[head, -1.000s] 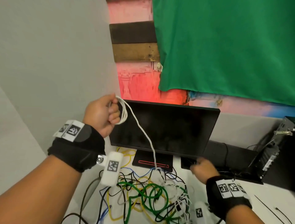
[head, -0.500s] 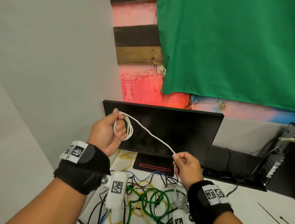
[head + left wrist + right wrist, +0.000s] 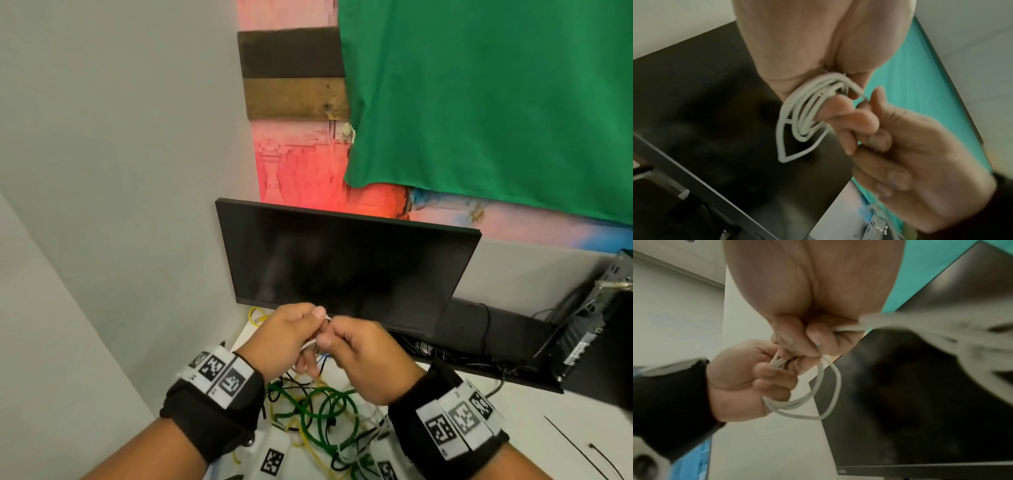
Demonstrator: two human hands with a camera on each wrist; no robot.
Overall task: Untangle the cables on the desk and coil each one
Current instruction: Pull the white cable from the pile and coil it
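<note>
On the white surface point(image 3: 534, 407) before a dark monitor point(image 3: 342, 263), tangled cables point(image 3: 318, 411) lie; both hands' grips, left hand point(image 3: 284, 339) and right hand point(image 3: 370, 359), hold a coiled white cable point(image 3: 803, 116).

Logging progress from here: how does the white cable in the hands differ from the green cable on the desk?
The white cable is held up in front of the monitor; the green cable lies on the desk.
The white cable is gathered into a small bundle of loops, pinched by the left hand and the right hand; no hand touches the green cable.
The white cable's loops hang free of others; the green cable is tangled with black and yellow cables.
Both are looped.
</note>
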